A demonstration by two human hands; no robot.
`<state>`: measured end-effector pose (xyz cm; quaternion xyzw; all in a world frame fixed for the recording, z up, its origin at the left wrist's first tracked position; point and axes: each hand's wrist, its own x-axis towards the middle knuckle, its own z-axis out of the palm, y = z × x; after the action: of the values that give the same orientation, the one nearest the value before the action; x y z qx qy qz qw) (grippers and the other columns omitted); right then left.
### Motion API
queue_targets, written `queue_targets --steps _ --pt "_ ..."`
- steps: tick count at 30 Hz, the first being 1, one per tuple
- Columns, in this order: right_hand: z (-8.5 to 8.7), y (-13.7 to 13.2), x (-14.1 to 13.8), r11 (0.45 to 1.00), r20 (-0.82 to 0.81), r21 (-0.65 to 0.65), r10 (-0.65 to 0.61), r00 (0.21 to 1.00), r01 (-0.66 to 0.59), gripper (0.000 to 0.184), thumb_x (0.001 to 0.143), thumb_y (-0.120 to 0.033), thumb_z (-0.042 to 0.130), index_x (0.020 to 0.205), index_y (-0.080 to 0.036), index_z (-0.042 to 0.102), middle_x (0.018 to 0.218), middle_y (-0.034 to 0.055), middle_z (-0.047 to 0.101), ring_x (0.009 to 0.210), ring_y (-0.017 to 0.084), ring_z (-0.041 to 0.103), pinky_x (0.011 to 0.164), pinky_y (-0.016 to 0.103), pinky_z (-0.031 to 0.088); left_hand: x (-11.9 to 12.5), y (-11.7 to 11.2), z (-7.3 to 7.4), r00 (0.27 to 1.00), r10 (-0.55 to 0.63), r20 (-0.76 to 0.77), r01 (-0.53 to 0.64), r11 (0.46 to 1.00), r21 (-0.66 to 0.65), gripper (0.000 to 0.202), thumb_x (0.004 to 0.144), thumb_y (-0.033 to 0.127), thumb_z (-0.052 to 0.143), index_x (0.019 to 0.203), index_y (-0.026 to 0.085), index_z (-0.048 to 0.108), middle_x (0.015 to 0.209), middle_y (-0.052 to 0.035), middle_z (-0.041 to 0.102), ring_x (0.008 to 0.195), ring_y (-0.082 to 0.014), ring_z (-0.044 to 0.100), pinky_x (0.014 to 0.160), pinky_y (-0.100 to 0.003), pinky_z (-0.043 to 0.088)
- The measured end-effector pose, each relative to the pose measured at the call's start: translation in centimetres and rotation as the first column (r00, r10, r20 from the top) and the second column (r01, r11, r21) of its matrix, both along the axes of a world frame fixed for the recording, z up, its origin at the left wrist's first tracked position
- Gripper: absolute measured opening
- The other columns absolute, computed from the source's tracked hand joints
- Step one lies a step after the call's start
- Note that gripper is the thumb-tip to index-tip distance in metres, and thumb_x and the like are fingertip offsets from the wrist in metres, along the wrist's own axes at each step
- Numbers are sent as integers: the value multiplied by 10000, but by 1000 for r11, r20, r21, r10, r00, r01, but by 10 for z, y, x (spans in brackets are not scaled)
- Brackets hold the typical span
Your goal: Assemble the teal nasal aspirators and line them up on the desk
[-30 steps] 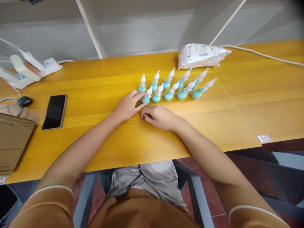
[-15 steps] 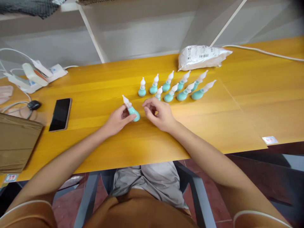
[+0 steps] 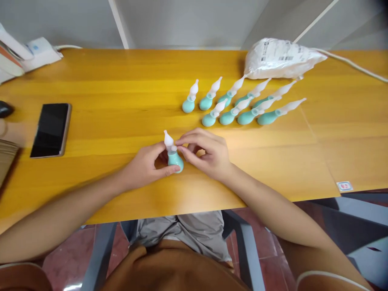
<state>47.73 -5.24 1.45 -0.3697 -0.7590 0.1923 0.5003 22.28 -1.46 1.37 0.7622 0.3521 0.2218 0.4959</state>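
My left hand [image 3: 148, 163] is closed around a nasal aspirator [image 3: 176, 161], its thumb across the front of the teal bulb. The aspirator's whitish translucent nozzle [image 3: 168, 138] points up, tilted slightly left. At the side of the nozzle's base sticks out a small pale knob [image 3: 173, 148]. My right hand [image 3: 209, 153] comes from the right with thumb and forefinger pinched at that knob. Beyond my hands, two slanting rows of similar nasal aspirators [image 3: 209, 119] stand on the table, teal bulbs down and pale nozzles up.
A white plastic package [image 3: 279, 60] with printed labels lies behind the rows. On the left are a black phone [image 3: 50, 129], a white power strip [image 3: 42, 54] and the edge of a brown cardboard box [image 3: 6, 159]. The wooden table [image 3: 121, 89] meets a grey wall.
My right hand has come to the aspirator, its fingertips now at the small knob. The aspirator in my left hand is turned more upright. The view has shifted closer to the table.
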Motion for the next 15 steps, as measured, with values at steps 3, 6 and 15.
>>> queue_targets --steps 3,6,15 --pt "2 -2 1 1000 15 2 10 1000 -10 91 1179 -222 824 1239 -261 881 1147 64 882 764 139 755 667 274 636 0 -1 -1 1000 5 -1 -5 1000 6 371 1000 597 914 1169 280 823 976 -34 844 835 -256 776 764 -388 640" --pt "3 -2 2 1000 48 9 -5 999 5 81 1174 -228 834 1222 -268 886 1094 58 884 819 165 796 722 304 669 -1 -2 -3 1000 16 -5 -16 1000 7 371 1002 603 920 1164 285 821 977 -35 838 844 -260 772 760 -388 634" --pt "2 -3 1 1000 20 -17 -9 1000 9 55 1136 -195 856 1160 -244 855 1050 33 869 701 108 735 664 240 655 1 -4 1 999 25 -39 -23 998 64 388 1009 616 905 1066 259 761 936 -21 795 805 -233 718 737 -365 549"
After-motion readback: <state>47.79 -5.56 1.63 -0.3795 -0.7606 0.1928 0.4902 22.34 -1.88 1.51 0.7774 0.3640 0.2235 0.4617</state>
